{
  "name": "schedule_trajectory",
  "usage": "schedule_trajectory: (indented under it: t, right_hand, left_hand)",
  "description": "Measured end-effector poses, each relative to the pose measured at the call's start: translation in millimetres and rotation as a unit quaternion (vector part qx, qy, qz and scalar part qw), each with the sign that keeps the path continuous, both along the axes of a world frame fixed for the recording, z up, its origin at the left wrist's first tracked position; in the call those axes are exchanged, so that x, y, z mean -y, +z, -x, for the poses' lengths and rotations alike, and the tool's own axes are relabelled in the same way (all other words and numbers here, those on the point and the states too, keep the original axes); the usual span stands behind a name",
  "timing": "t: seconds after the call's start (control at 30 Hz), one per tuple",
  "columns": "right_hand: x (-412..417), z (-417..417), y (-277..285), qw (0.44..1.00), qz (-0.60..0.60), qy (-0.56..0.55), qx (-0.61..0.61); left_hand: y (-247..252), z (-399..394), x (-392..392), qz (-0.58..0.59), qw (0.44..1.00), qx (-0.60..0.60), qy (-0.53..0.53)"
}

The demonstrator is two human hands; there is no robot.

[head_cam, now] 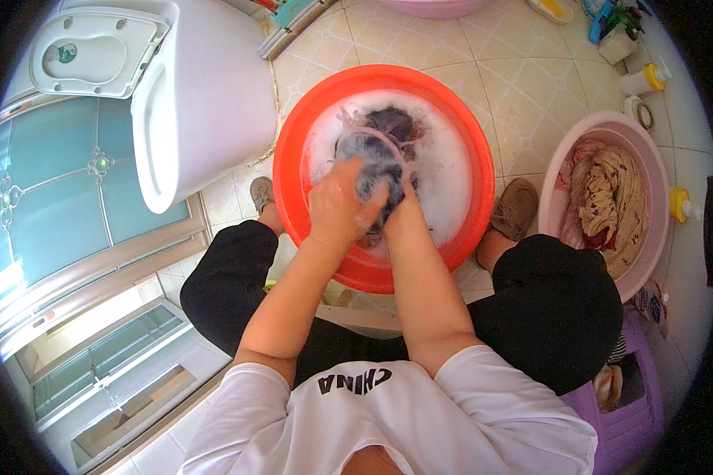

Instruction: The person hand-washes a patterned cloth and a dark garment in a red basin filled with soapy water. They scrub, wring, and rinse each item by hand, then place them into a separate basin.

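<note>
A red-orange plastic basin [291,142] stands on the floor between my feet, full of white suds [445,166]. Over it, my left hand [341,202] grips a soaked dark cloth [374,157] coated with foam. My right hand [405,202] is pressed into the same cloth from the other side, and the fabric hides most of its fingers. Both hands are close together and look slightly blurred. More dark fabric [392,123] lies in the suds just beyond them, towards the far side of the basin.
A pink tub [549,190] with patterned cream fabric [609,196] stands right, above a purple plastic container [630,427]. Left is a white toilet [226,89] with a raised seat lid [95,53]. Bottles [641,80] line the right wall; another pink basin [434,6] is at the top.
</note>
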State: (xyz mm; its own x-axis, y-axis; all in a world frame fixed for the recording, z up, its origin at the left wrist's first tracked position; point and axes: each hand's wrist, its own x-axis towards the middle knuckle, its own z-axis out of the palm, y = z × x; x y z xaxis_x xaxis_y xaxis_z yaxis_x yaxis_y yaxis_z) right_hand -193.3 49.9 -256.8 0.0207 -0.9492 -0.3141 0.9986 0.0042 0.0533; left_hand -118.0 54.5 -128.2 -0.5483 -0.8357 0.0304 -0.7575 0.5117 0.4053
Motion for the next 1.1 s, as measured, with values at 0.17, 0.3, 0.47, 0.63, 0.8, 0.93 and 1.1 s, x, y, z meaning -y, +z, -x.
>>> schedule_trajectory:
  t: [0.17, 0.3, 0.47, 0.63, 0.8, 0.93, 1.1]
  right_hand:
    - [7.5, -2.1, 55.1, 0.949, -0.287, -0.025, -0.131]
    - [4.6, -11.1, 52.0, 0.906, -0.312, 0.061, -0.280]
    - [2.8, 27.4, 9.9, 0.731, -0.403, -0.034, -0.550]
    - [-14.9, 22.0, -55.0, 0.657, -0.404, -0.044, -0.635]
    - [-29.7, -8.7, -59.1, 0.581, -0.355, 0.085, -0.728]
    - [-35.7, -5.6, -76.5, 0.628, -0.418, 0.185, -0.630]
    - [-39.9, -0.3, -68.0, 0.635, -0.502, 0.174, -0.560]
  left_hand:
    - [-22.4, -21.2, 32.2, -0.023, 0.993, 0.023, 0.112]
    - [-64.3, -70.5, 60.5, -0.118, 0.972, -0.013, 0.203]
    - [-108.6, -125.0, 59.6, -0.142, 0.964, 0.028, 0.222]
    - [-119.1, -96.7, 63.3, -0.056, 0.991, 0.116, 0.024]
    - [-147.1, -37.5, 39.7, -0.024, 0.973, 0.218, -0.075]
    - [-178.5, -35.1, 39.2, -0.169, 0.938, 0.299, -0.053]
    - [-196.4, -35.7, 46.6, -0.276, 0.878, 0.392, -0.011]
